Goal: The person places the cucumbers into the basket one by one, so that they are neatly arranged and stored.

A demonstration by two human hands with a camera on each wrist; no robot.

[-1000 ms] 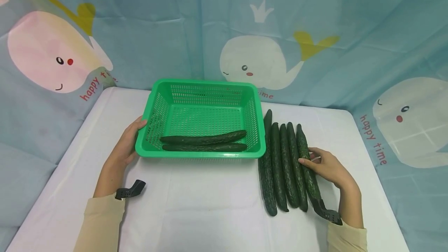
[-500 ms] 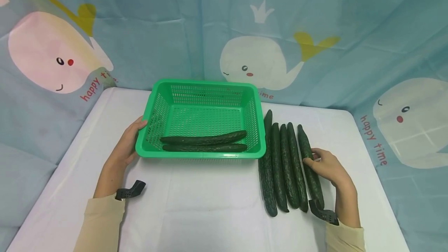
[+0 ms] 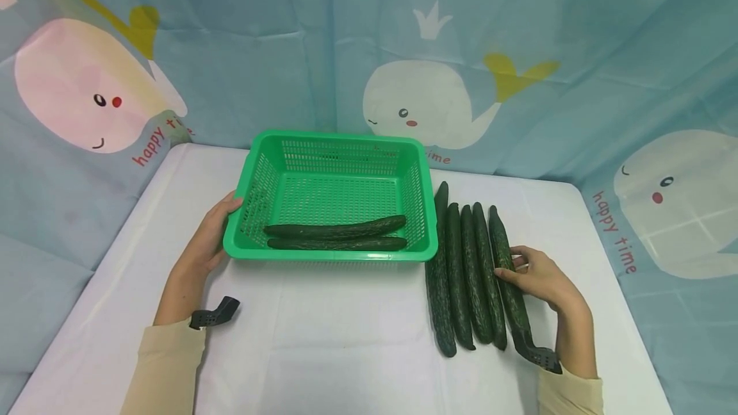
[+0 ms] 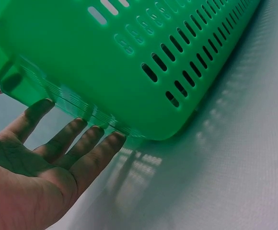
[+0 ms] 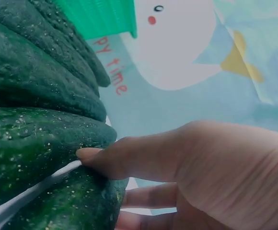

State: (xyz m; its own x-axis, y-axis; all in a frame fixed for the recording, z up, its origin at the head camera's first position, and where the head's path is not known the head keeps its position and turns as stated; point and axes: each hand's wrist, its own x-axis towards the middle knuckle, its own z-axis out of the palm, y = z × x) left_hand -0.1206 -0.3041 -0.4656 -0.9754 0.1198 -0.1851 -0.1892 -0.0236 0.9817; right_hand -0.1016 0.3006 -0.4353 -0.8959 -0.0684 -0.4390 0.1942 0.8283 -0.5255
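In the head view my left hand [image 3: 202, 245] holds the left side of a green plastic basket [image 3: 328, 254], thumb over the rim. The left wrist view shows its fingers fairly straight against the outer wall. Two dark green cucumbers [image 3: 334, 231] lie along the basket's near side. To the right, my right hand [image 3: 544, 279] grips the outermost cucumber [image 3: 500, 235] about its middle, thumb on the left and fingers on the right. Several more cucumbers [image 3: 455, 274] lie side by side left of it. In the right wrist view the thumb [image 5: 124, 155] sits at the narrow gap between two cucumbers.
A white cloth [image 3: 346, 344] covers the table. Behind and at both sides hangs a blue curtain [image 3: 259, 75] with whale prints. Black wrist cameras [image 3: 214, 314] are strapped near both sleeve cuffs. The basket's right end stands close against the cucumber row.
The gripped cucumber shifted right, away from the row, then partly back left, with my right hand following it. A narrow gap now shows beside it. My left hand and the basket stay put.
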